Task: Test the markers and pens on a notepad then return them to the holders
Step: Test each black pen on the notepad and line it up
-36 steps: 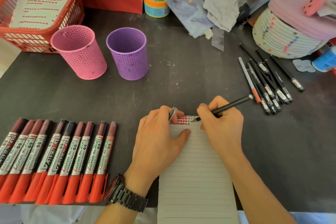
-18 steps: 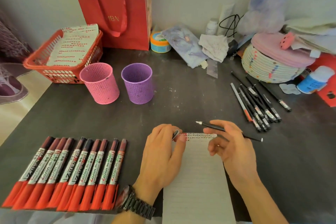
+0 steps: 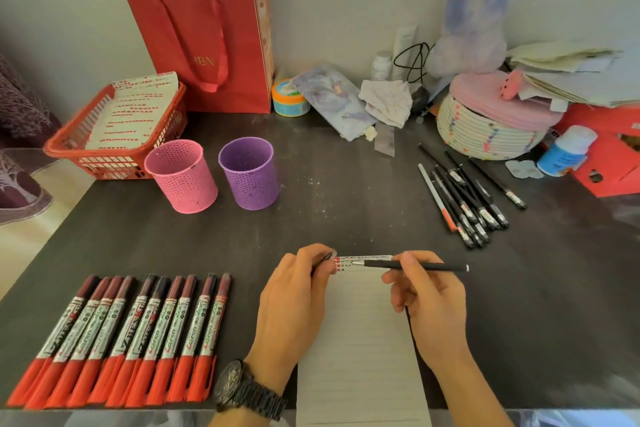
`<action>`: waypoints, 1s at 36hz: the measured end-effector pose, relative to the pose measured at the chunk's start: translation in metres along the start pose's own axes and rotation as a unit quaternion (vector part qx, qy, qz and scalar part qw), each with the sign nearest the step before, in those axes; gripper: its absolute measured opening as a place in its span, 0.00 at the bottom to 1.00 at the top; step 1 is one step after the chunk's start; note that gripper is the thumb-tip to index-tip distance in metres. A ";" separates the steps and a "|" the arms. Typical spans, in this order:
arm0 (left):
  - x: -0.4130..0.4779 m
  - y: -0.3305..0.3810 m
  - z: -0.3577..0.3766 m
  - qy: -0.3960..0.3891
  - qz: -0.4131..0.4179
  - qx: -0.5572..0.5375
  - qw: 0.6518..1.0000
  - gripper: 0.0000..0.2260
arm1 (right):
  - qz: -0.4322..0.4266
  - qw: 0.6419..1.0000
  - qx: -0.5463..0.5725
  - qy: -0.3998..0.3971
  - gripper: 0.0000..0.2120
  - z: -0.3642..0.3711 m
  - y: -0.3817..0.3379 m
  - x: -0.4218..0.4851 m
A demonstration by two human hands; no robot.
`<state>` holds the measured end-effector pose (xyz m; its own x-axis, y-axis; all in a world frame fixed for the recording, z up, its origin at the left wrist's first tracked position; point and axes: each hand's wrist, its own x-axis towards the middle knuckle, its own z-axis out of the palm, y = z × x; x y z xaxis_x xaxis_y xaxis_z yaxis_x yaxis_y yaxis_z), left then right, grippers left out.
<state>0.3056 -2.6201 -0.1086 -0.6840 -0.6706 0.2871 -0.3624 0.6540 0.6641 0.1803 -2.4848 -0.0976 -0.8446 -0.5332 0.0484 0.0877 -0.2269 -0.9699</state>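
A lined notepad (image 3: 360,340) lies at the table's near edge, with red and black test marks along its top. My right hand (image 3: 429,298) pinches a thin black pen (image 3: 415,265), held level with its tip pointing left over the marks. My left hand (image 3: 294,302) rests on the pad's left side and holds a small dark pen cap (image 3: 323,259) between its fingertips. A row of several red markers (image 3: 121,340) lies at the near left. Several black pens (image 3: 464,198) lie at the right. A pink holder (image 3: 181,175) and a purple holder (image 3: 249,172) stand upright at the back left.
A red basket (image 3: 69,146) of marked paper sheets stands at the far left, with a red gift bag (image 3: 207,38) behind the holders. A woven bowl (image 3: 485,132), a small tub (image 3: 289,99), a white bottle (image 3: 568,149), cloths and papers crowd the back right.
My right hand lifted the pen off the pad and turned it level, tip pointing left toward the cap in my left hand. The camera tilted up, showing more of the table's back.
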 end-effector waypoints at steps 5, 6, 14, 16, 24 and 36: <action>-0.001 -0.002 -0.001 0.014 0.030 0.027 0.999 0.08 | -0.005 1.000 -0.001 -0.013 0.05 -0.002 0.002 0.001; -0.001 -0.002 -0.001 0.017 0.035 0.027 0.999 0.09 | -0.007 1.000 0.001 -0.014 0.04 -0.002 0.002 0.001; -0.001 -0.002 0.000 0.018 0.045 0.005 0.999 0.13 | -0.011 1.000 0.006 -0.017 0.03 -0.004 0.007 0.002; -0.001 -0.002 0.000 0.018 0.056 0.005 0.998 0.13 | -0.015 1.000 0.003 -0.018 0.06 -0.004 0.008 0.002; -0.001 -0.003 0.000 0.012 0.070 0.002 0.997 0.14 | -0.016 1.000 -0.002 -0.016 0.09 -0.003 0.007 0.001; -0.002 -0.003 0.001 0.018 0.108 0.026 0.994 0.13 | -0.019 0.999 -0.031 -0.033 0.06 -0.001 0.004 0.000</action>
<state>0.3076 -2.6207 -0.1118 -0.7263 -0.5238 0.4451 -0.2414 0.8007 0.5483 0.1806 -2.4848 -0.1017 -0.8093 -0.5791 0.0986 0.0227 -0.1986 -0.9798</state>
